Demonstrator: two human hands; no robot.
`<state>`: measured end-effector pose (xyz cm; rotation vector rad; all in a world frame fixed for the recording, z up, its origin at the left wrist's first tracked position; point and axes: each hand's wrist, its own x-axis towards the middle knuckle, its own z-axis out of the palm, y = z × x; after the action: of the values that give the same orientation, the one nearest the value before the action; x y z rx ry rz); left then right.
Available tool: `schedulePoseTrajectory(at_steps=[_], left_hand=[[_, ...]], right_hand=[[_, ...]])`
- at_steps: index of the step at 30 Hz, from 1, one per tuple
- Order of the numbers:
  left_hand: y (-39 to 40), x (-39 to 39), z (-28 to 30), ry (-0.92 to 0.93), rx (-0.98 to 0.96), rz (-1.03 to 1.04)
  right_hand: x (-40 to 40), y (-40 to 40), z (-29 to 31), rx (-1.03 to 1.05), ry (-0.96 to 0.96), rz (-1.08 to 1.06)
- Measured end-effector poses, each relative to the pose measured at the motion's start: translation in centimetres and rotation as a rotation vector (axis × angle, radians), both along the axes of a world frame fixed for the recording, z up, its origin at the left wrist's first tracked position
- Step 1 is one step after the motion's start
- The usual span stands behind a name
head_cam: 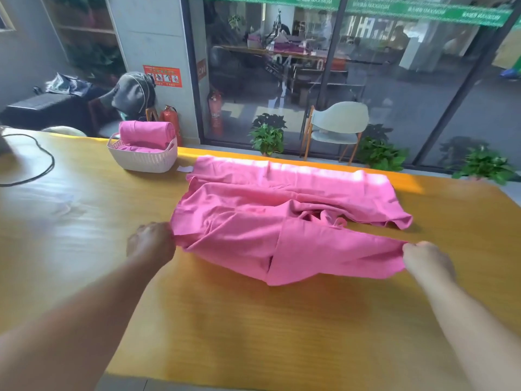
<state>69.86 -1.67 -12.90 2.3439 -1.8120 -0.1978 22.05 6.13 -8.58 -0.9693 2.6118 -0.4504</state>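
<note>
Cloth (282, 238), pink, gripped at either end by left hand (150, 244) and right hand (428, 261); green banner (423, 8) shows mirrored MAXIMUM.

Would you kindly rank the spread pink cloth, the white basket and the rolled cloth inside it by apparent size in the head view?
Spread pink cloth, largest by far.
White basket.
Rolled cloth, close to the basket in size, so that order is unsure.

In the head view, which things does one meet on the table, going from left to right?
Cable → basket → cloth → right hand.
</note>
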Motion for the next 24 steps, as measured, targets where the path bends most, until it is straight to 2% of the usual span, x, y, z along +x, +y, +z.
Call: schedulePoseTrajectory(at_steps=[1,3,6,8,9,11,13,15,17,20,24], left_hand=[[-0.1,-0.4,0.3,0.009,0.024,0.013],[0.0,-2.6,0.6,0.153,0.022,-0.023],[1.0,-7.8,0.8,0.321,-0.061,-0.268],[2.1,-10.7,0.6,0.383,-0.028,-0.423],[2.6,-11.4,0.5,0.399,0.007,-0.492],[3.6,-12.0,-0.1,0.382,0.075,-0.604],[4.0,-11.5,-0.8,0.175,0.139,-0.706],[3.6,-10.4,-1.5,0.064,0.134,-0.699],[2.8,-9.0,-1.3,0.055,0.074,-0.581],[1.3,-7.2,0.1,0.005,0.135,-0.425],[-0.9,-5.7,1.9,-0.085,0.244,-0.313]], right_hand=[[-0.2,0.1,-0.3,0.104,0.022,0.018],[0.5,0.1,-1.1,0.242,0.107,0.096],[3.6,0.3,-1.6,0.131,0.237,0.325],[5.6,0.3,-2.2,0.066,0.146,0.590],[6.8,0.4,-2.4,0.108,0.068,0.729],[8.1,0.6,-3.6,0.287,-0.003,0.927],[8.3,0.8,-5.0,0.406,0.100,1.017],[7.8,1.0,-5.8,0.401,0.196,1.000],[7.0,1.0,-5.4,0.361,0.189,0.936],[4.9,0.5,-3.1,0.354,0.207,0.887],[0.6,-1.3,0.1,0.281,0.038,0.759]])
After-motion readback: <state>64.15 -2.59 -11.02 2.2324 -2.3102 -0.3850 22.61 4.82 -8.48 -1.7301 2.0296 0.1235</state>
